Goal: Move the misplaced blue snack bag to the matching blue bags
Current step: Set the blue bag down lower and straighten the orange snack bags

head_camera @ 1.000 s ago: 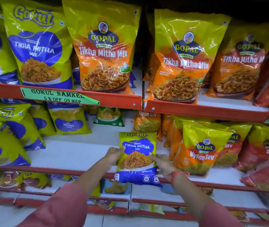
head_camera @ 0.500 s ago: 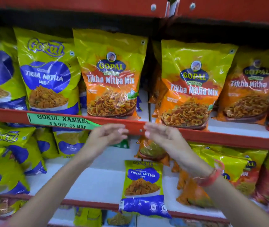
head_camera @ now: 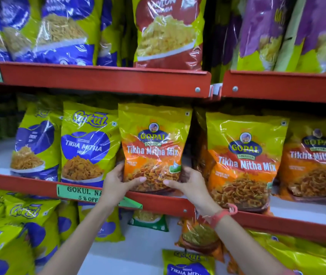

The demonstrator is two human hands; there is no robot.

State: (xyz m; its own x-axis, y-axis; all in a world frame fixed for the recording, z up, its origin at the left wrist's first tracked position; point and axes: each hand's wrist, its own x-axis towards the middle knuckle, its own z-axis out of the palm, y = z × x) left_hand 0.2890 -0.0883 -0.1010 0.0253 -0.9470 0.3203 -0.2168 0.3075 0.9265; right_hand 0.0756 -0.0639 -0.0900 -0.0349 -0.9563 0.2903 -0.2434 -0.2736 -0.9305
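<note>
An orange Gopal Tikha Mitha Mix bag (head_camera: 154, 143) stands on the middle red shelf (head_camera: 164, 203). My left hand (head_camera: 118, 183) grips its lower left side and my right hand (head_camera: 188, 183) grips its lower right side. Directly left of it stands a large blue-and-green Gokul Tikha Mitha bag (head_camera: 87, 143), with another blue Gokul bag (head_camera: 37, 143) further left. A small blue Gokul Tikha Mitha bag (head_camera: 188, 262) stands alone on the lower shelf, below my right arm, cut off by the frame's bottom edge.
More orange Gopal bags (head_camera: 243, 159) fill the middle shelf to the right. The top shelf holds blue bags (head_camera: 59, 30), a red bag (head_camera: 168, 32) and purple bags (head_camera: 277, 30). Small Gokul bags (head_camera: 19, 225) crowd the lower left. A green price label (head_camera: 82, 193) hangs on the shelf edge.
Both hands let go of the small blue bag on the lower shelf, rose to the middle shelf and closed on the orange Gopal bag. The view tilted upward.
</note>
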